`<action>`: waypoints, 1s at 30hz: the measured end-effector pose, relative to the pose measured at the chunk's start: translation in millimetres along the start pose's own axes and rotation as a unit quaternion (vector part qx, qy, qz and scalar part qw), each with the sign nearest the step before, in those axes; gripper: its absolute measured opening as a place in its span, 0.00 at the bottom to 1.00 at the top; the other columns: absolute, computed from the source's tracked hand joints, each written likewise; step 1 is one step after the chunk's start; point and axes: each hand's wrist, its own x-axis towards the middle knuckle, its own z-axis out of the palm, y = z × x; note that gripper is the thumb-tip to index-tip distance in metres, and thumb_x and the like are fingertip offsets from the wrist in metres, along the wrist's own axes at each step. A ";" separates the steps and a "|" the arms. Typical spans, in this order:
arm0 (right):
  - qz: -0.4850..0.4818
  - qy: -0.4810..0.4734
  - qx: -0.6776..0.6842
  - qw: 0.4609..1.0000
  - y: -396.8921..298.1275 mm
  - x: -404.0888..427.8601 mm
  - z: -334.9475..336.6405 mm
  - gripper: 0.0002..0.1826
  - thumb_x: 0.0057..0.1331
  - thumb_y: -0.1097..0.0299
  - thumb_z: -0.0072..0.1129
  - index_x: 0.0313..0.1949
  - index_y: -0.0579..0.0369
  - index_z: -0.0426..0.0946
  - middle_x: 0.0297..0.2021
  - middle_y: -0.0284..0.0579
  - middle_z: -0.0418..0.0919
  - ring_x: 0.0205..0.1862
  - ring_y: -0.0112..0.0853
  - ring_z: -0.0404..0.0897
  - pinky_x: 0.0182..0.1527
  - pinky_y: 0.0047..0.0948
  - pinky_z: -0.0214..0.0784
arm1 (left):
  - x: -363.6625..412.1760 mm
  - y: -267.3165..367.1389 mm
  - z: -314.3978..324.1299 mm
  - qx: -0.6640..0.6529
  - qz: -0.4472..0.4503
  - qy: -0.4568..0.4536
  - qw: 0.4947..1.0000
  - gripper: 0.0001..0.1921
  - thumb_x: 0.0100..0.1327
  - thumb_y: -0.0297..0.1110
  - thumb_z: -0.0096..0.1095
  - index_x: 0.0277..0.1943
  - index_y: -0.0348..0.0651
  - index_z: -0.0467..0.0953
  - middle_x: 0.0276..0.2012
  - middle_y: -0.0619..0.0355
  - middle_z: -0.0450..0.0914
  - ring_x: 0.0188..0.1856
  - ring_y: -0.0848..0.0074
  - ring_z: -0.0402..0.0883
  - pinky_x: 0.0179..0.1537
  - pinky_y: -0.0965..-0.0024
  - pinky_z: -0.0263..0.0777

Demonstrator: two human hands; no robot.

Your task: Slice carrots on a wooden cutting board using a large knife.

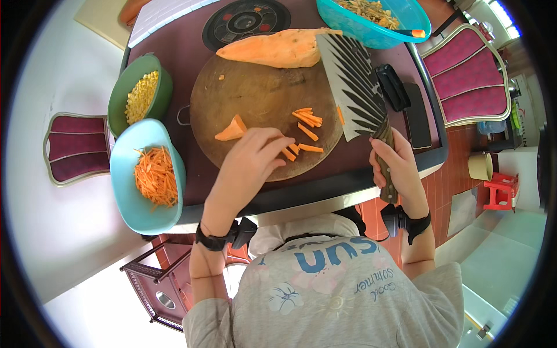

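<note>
My right hand [396, 163] grips the brown handle of a cleaver [350, 82], its broad blade raised at the right edge of a round wooden cutting board [256, 100]. One orange strip [340, 115] clings to the blade. Over the board's near edge, my left hand [256, 158] has its thumb and fingers apart around a few short orange strips [289, 154]. More cut strips [308, 116] lie just beyond them. A wedge-shaped orange chunk [232, 129] rests left of that hand. Across the board's far side lies a large peeled sweet potato [274, 48].
At left stand a green bowl [165, 87] of corn kernels and a light-blue bowl [124, 174] of orange shreds. A turquoise basin [370, 32] sits far right. Near the right edge lie a black case [391, 87] and a dark phone-like slab [417, 115]. An induction cooktop [246, 21] is behind.
</note>
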 end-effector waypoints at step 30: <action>0.170 -0.194 -0.007 0.966 29.4 3.4 -26.6 0.11 0.70 0.67 0.50 0.46 0.59 0.64 0.17 0.35 0.68 0.10 0.22 0.64 0.13 0.22 0.60 | 4.5 27.7 84.6 0.229 -0.157 0.072 0.958 0.45 0.63 0.63 0.48 0.69 0.30 0.52 0.68 0.36 0.56 0.72 0.47 0.52 0.68 0.44 0.43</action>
